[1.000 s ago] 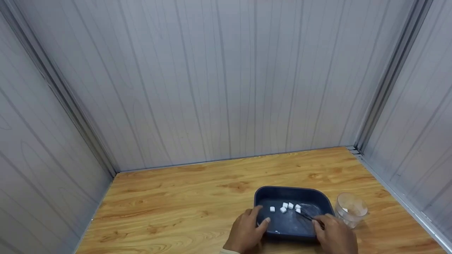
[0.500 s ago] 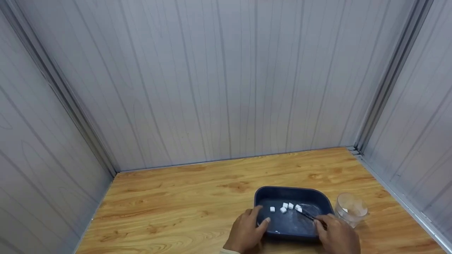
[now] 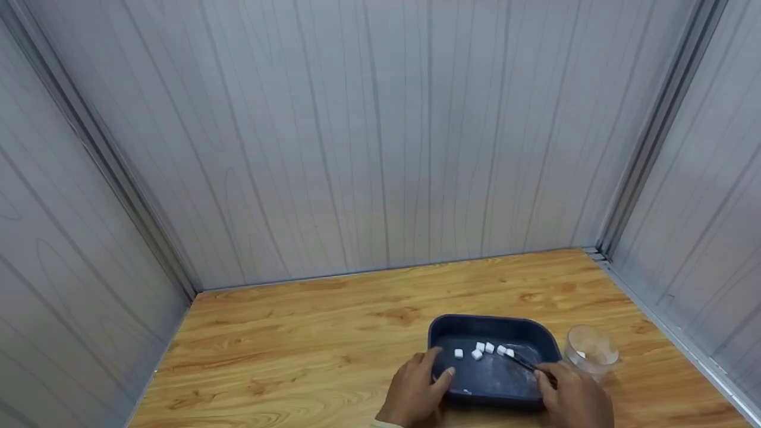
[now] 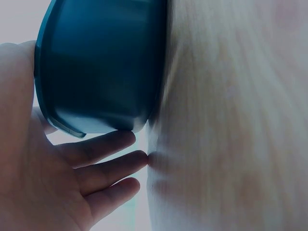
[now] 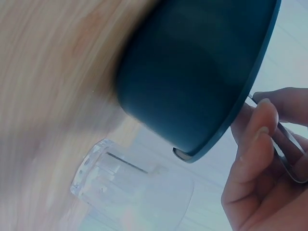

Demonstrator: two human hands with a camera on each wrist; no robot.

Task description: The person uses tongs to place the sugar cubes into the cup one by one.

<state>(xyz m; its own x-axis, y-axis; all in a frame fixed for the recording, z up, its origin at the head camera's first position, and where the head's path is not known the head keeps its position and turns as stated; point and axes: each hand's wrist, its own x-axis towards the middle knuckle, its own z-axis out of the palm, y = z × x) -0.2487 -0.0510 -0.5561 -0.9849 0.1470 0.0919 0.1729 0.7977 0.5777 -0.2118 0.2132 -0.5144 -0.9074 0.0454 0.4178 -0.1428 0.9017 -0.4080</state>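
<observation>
A dark blue rectangular basin [image 3: 493, 386] stands on the wooden table, with several small white cubes [image 3: 477, 355] inside. My left hand [image 3: 411, 389] holds its near left corner, thumb over the rim; in the left wrist view, fingers [image 4: 103, 147] extend along the outside, one against the wall. Reaching over the right side, my right hand [image 3: 574, 392] grips metal tweezers [image 3: 523, 362]. Their tips are at one white cube [image 3: 510, 353], just right of another. In the right wrist view, the metal arms of the tweezers run between thumb and fingers [image 5: 262, 125].
A clear plastic cup [image 3: 591, 351] stands close to the basin's right side, near my right hand, with something white inside. Pale panel walls [image 3: 380, 148] enclose the table [image 3: 285, 345] at the back and both sides.
My right hand and the tweezers have shifted slightly right. The cube at the tips has moved right with them, away from its neighbour. The left hand stays on the basin corner.
</observation>
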